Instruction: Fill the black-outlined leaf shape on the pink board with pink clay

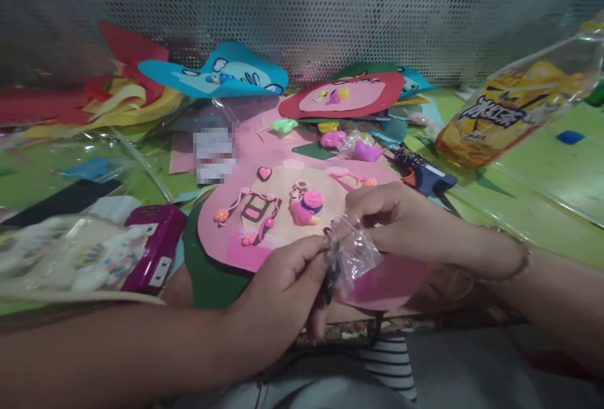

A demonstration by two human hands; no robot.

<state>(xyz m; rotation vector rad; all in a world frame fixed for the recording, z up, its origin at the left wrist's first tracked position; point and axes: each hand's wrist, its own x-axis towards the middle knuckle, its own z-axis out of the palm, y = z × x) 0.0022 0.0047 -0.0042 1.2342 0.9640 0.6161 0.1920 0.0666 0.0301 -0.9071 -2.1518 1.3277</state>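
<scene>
Both of my hands meet over the near edge of a pink paper craft [221, 223], which bears a clay snail [306, 204], clay flowers and a pink heart [265, 173]. My left hand [292, 277] pinches a lump of black clay [332, 274] between thumb and fingers. A crumpled clear plastic wrapper [356, 252] hangs against the clay, and my right hand [396, 217] grips it with bent fingers. How much of the clay sits inside the wrapper is hidden by my fingers.
A drink bottle [509, 113] leans at the right, beside a dark blue tool [427, 173]. Wrapped clay lumps [333, 139] lie behind the craft. A red paper craft [349, 94] and a blue one [221, 72] stand against the perforated screen [330, 12]. A purple case [155, 245] lies left.
</scene>
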